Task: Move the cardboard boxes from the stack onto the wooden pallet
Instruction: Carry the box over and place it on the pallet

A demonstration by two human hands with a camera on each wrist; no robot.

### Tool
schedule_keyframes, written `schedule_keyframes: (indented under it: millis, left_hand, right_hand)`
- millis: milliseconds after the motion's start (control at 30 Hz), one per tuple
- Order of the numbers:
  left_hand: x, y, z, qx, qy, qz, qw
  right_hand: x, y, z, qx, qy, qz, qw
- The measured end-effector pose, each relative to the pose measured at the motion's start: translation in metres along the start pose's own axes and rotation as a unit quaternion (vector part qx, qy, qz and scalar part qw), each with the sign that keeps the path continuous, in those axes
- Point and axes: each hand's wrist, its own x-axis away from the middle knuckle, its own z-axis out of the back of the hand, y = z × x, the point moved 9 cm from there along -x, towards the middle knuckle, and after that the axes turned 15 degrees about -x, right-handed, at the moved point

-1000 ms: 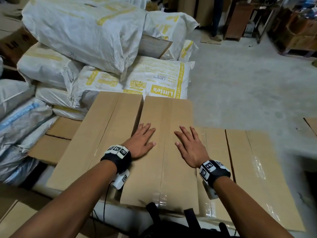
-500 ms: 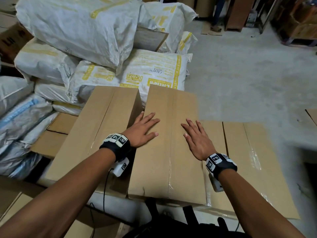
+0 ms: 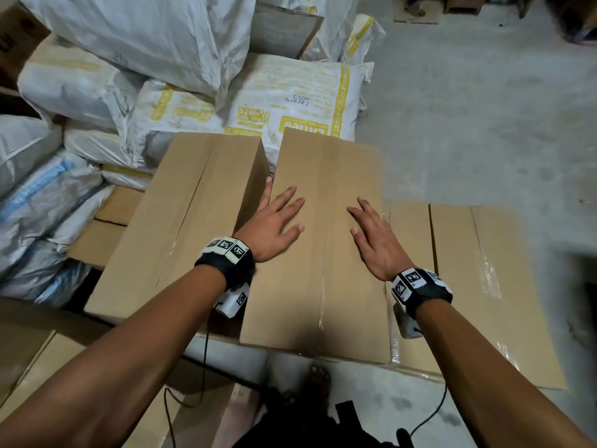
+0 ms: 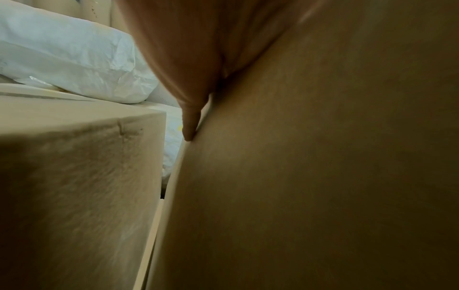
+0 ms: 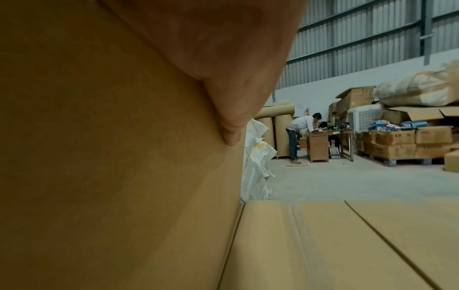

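Mid box (image 3: 323, 240) sits on top of the stack, long side running away from the person, taped seam down its centre. It lies btwn a 2nd box (image 3: 181, 227) on the left, w/ a narrow gap that widens toward the far end, and lower flat boxes (image 3: 478, 286) on the right, whose tops sit below it. Left hand (image 3: 271, 226) rests flat on the mid box's top near its left edge, fingers straight & spread, nothing gripped; one finger hangs over the edge into the gap, and the left wrist view shows a fingertip (image 4: 190, 129) against the box's side wall. Right hand (image 3: 376, 242) lies flat on the same top near the right edge, fingers straight, holding nothing; the outer fingers reach the edge, can't tell if they curl over it. Right wrist view shows a fingertip (image 5: 232, 137) pressed on the cardboard. Beyond the boxes, white sacks (image 3: 290, 101) w/ yellow print are piled up, more sacks (image 3: 42, 202) to the left. Grey concrete floor (image 3: 484, 124) on the right. Lower cartons (image 3: 35, 360) show at bottom left. In the right wrist view, far off, a person (image 5: 298, 135) bends over a wooden desk (image 5: 319, 145), w/ stacked cartons on a pallet (image 5: 407, 144) nearby.
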Motion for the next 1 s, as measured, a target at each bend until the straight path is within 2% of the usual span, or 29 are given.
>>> schedule_keyframes:
  millis: [233, 433, 700, 1000]
  left_hand:
    - [0.003, -0.020, -0.012, 0.020, 0.011, 0.009, 1.000]
    - [0.029, -0.009, 0.001, 0.043, 0.035, 0.011, 0.998]
    - [0.101, 0.023, 0.006, 0.060, 0.054, 0.012, 0.997]
    - [0.208, 0.090, 0.009, 0.098, 0.065, 0.016, 0.993]
  right_hand:
    - [-0.002, -0.009, -0.006, -0.065, 0.028, 0.002, 0.997]
    - [0.019, -0.026, -0.001, -0.079, 0.047, 0.015, 0.996]
    - [0.090, -0.064, 0.000, -0.063, 0.060, 0.024, 0.996]
    - [0.209, -0.102, -0.003, -0.058, 0.073, 0.022, 0.995]
